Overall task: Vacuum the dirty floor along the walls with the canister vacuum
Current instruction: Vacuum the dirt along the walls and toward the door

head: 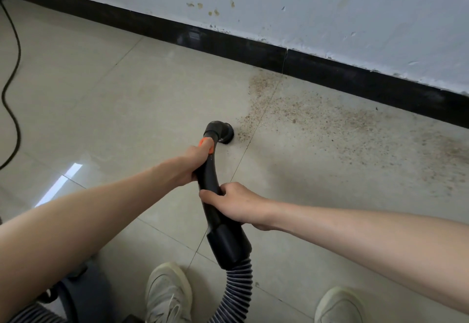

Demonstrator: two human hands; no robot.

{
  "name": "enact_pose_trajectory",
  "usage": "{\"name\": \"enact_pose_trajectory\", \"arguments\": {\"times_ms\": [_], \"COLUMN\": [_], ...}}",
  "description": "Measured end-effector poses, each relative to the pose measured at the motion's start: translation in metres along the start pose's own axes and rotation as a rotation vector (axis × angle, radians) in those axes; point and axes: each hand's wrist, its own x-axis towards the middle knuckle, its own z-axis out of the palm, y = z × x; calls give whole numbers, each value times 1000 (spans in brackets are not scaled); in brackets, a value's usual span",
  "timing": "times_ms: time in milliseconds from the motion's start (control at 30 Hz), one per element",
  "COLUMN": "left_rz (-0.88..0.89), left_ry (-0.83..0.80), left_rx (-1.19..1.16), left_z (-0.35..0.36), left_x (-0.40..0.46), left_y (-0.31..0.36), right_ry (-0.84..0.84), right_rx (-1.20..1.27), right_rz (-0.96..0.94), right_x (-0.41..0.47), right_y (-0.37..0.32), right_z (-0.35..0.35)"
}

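Note:
A black curved vacuum handle (212, 197) with an orange button runs from my hands down to a round black nozzle (223, 132) resting on the beige tiled floor. My left hand (193, 161) grips the handle's upper part by the orange button. My right hand (234, 202) grips it lower, above the thick cuff where the ribbed grey hose (237, 289) joins. Brown gritty dirt (317, 119) spreads over the tiles right of the nozzle, up to the black baseboard (253, 46). The nozzle sits at the dirt's left edge.
A white scuffed wall (304, 5) rises above the baseboard. A black power cord (11, 94) snakes across the floor at far left. My two pale sneakers (167, 294) (340, 305) stand at the bottom. A dark canister part (83, 294) shows at bottom left.

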Motion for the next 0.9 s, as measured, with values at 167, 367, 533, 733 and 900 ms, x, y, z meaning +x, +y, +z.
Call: {"name": "enact_pose_trajectory", "arguments": {"times_ms": [167, 367, 533, 733, 900], "left_rz": [56, 115, 106, 57, 17], "left_ry": [2, 7, 27, 48, 51], "left_rx": [22, -8, -14, 6, -14], "left_z": [13, 14, 6, 0, -2], "left_x": [5, 20, 32, 19, -7], "left_y": [14, 46, 53, 19, -11], "right_ry": [61, 104, 115, 9, -97], "right_rx": [148, 317, 262, 192, 211], "right_rz": [17, -30, -51, 1, 57], "right_x": [8, 28, 37, 30, 15], "right_y": [1, -20, -30, -16, 1], "right_z": [-6, -26, -30, -13, 5]}}
